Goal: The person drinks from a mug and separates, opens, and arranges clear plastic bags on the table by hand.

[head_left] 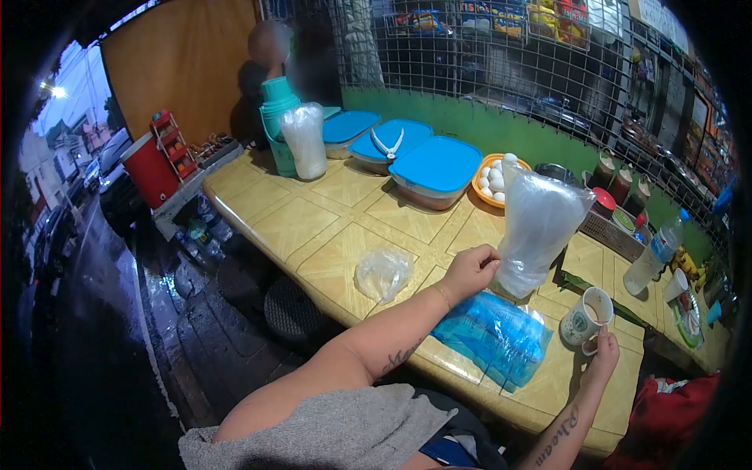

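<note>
Behind the table (313, 227), we saw a wire grid (462, 78) of narrow metal squares above a green wall (439, 106). The tabletop was yellow-tan and glossy, patterned with diagonal tile-like panels.

The mug (576, 323) was near the right end of the table's front edge, right of the blue pack (493, 338). We saw a white, smooth-sided cylinder with a dark printed emblem and brownish liquid (600, 307) inside. Its mouth faced up and leaned rightward in our view, while the handle pointed toward the wearer; its long axis ran from the base up to the rim. We could not tell whether the lean was real or the lens's bend, nor whether the base touched the table.

The right hand (605, 352) had its fingers closed narrowly around the handle. The left hand (474, 270) was above the far edge of the blue pack, fingers curled close together beside the clear bags (540, 235); we could not tell whether they pinched anything.

The blue pack lay flat, its thin film shiny and wrinkled. The clear bags formed an upright sheaf, flared at the top. To the left sat a crumpled bag (384, 274), filmy and rounded. Farther back, we saw white eggs (495, 178) heaped in an orange bowl (489, 199).
</note>
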The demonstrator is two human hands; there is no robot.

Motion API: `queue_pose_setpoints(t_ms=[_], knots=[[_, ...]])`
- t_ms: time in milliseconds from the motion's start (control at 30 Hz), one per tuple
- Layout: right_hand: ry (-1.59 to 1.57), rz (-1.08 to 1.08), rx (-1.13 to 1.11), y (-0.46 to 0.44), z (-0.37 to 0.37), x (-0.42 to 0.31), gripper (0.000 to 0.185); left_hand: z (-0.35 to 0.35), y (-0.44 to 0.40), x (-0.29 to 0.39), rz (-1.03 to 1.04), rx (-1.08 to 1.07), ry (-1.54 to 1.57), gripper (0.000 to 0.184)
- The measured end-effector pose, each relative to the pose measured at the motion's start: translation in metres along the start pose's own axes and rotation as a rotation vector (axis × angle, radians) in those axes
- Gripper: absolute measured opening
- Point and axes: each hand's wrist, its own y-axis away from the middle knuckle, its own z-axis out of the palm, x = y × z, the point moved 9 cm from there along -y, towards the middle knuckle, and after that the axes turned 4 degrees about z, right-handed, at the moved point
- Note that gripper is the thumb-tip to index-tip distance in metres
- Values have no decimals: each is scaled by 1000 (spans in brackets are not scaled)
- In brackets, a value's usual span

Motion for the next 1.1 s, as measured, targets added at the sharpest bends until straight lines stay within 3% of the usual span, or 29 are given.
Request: queue_pose_setpoints(t_ms=[1100], knots=[[7, -13, -5, 0, -2, 0, 28, 4, -1, -6, -36, -46, -12, 14]])
